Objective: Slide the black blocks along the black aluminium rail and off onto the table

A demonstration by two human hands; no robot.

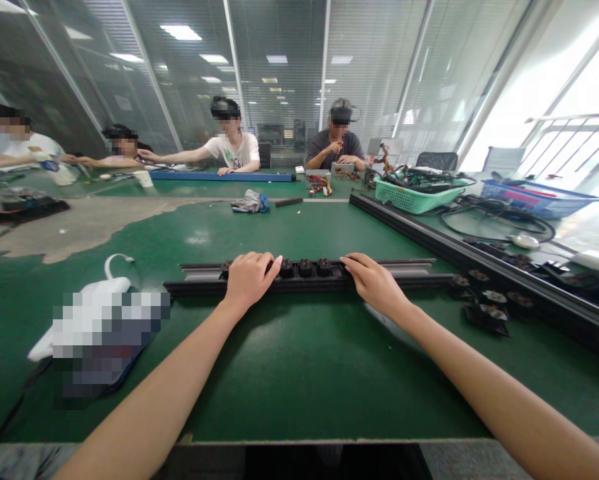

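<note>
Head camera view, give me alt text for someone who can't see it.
Left hand and right hand at a black rail holding a row of round black parts, on a green table. Similar loose parts lie at right, a green basket of cables beyond; people sit opposite.

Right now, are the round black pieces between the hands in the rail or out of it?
In: the round pieces sit in a row between the long edges of the rail.
</note>
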